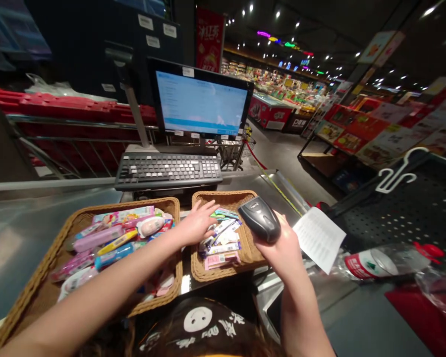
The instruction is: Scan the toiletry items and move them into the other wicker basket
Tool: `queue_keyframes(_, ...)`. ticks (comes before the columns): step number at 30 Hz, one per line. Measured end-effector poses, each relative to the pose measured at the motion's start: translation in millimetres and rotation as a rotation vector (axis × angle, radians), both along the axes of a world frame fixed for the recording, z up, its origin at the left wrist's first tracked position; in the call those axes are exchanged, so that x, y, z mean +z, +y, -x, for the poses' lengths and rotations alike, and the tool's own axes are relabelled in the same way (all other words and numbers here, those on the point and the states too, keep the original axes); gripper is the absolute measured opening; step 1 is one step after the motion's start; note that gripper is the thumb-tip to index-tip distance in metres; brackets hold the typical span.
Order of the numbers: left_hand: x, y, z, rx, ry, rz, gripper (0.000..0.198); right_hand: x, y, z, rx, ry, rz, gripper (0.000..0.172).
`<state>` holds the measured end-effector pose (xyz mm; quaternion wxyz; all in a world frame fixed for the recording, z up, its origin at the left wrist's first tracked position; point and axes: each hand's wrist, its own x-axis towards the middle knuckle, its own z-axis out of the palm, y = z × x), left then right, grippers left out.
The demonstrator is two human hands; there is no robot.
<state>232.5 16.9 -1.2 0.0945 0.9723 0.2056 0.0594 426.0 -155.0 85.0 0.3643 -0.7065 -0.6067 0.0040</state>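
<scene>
Scanner [259, 218] sits in the right grip [280, 245], which is wrapped around it, over the right side of the small basket [251, 253]; the left grip [198, 225] has its fingers spread over that basket's left rim, near the packets [225, 238]; whether it touches them I cannot tell; a large basket [179, 263] lies just left; keyboard [167, 168] and screen [202, 104] stand beyond; a sheet [319, 238] and a bottle [371, 264] lie to the right.

right hand [278, 244]: holding black scanner [260, 218] | left hand [197, 224]: over smaller basket [250, 250] | monitor [202, 101]: lit
</scene>
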Motion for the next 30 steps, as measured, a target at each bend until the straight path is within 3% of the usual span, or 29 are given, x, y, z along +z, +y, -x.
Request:
queue_keyframes(3, -25.0, 15, -43, 0.095, 0.067, -0.02, 0.021, -2.5, -2, -17, -0.008, 0.019, 0.009, 0.04)
queue_keyframes(5, -43.0, 21, -67, 0.104, 0.093, -0.033, 0.015, -3.8, -2, -27, -0.01, 0.03, 0.021, 0.041)
queue_keyframes(8, -69.9, 22, -94, 0.087, 0.157, -0.048, 0.025, -5.3, 0, -42, -0.014, 0.047, 0.039, 0.042)
queue_keyframes(12, -98.9, 15, -113, 0.068, 0.227, -0.052, 0.029, -7.3, 5, -60, 0.004, 0.066, 0.047, 0.042)
queue_keyframes(16, -113.8, 14, -117, 0.102, 0.241, -0.034, 0.034, -8.8, 11, -72, 0.022, 0.088, 0.039, 0.043)
queue_keyframes(20, -114.6, 25, -117, 0.167, 0.216, 0.01, 0.037, -9.5, 16, -76, 0.05, 0.108, 0.034, 0.043)
queue_keyframes(23, -106.3, 37, -114, 0.209, 0.175, 0.06, 0.035, -10.4, 17, -79, 0.061, 0.124, 0.043, 0.048)
queue_keyframes(30, -60.0, 49, -91, 0.26, 0.029, 0.092, 0.015, -13.1, 17, -82, 0.073, 0.16, 0.044, 0.043)
